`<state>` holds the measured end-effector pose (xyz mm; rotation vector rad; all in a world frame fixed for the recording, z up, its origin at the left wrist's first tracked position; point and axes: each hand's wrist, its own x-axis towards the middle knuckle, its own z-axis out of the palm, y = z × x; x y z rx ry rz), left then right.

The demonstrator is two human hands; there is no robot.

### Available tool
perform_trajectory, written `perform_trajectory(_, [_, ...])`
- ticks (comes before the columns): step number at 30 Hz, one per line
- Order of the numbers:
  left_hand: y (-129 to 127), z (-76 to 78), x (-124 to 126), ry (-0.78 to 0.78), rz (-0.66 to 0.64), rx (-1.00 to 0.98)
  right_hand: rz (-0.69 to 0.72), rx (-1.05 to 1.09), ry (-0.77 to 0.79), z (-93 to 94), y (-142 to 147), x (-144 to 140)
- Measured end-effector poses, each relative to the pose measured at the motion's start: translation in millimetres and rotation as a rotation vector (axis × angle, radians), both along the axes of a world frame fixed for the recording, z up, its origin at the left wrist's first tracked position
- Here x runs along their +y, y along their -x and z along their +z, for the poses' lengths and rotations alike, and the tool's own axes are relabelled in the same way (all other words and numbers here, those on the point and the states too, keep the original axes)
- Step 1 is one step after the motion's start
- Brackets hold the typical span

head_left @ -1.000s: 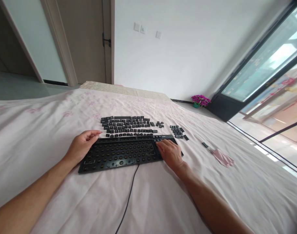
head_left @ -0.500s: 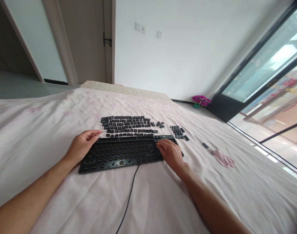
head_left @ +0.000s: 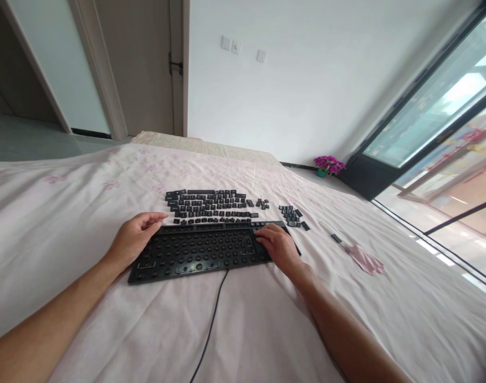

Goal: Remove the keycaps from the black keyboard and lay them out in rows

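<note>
Left hand (head_left: 133, 240) rests at the left end of the black keyboard (head_left: 198, 251), with the thumb stretched along the far edge of the frame and the fingers curled loosely against the left side; it is half closed and touches the keyboard, but it does not clamp it. Right hand (head_left: 280, 246) lies flat and open on the right end of the same keyboard, palm down, and the fingertips (head_left: 262, 234) press on the sockets near the far right corner. Between the two hands the keyboard lies flat on the bed (head_left: 59, 223), and its keys are removed, so only rows of round sockets show. From the near edge of the keyboard, between the hands, a black cable (head_left: 211, 324) runs toward the person over the pink sheet.

Just beyond the hands, on the far side of the keyboard, the removed keycaps (head_left: 208, 205) are laid in neat rows on the sheet. A smaller group of keycaps (head_left: 290, 215) lies beyond the right hand, a little to its right. Further to the right of the right hand, well apart from it, a thin tool (head_left: 332, 235) and a pink cloth (head_left: 364, 258) lie on the bed, touching each other. Far behind them, a pot of purple flowers (head_left: 328, 164) stands on the floor by the window.
</note>
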<state>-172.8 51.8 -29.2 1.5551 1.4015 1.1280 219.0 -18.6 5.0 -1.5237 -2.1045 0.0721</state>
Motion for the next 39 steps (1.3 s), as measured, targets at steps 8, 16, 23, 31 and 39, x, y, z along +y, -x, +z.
perform_trajectory(8, [-1,0.9,0,0.008,-0.002,-0.013,0.055,-0.094,-0.073,-1.4,-2,1])
perform_trajectory(16, [1,0.2,-2,-0.009,0.000,-0.009,0.158,-0.081,-0.077,-1.1,-7,11])
perform_trajectory(23, [0,1.1,-2,-0.004,-0.001,0.003,0.175,-0.163,-0.063,10.1,-5,9])
perform_trajectory(31, [1,0.6,-1,-0.008,0.001,0.009,0.155,-0.196,-0.070,4.1,-9,6])
perform_trajectory(39, [0,1.2,-2,0.007,0.005,0.012,0.067,-0.257,-0.091,0.1,-6,-3])
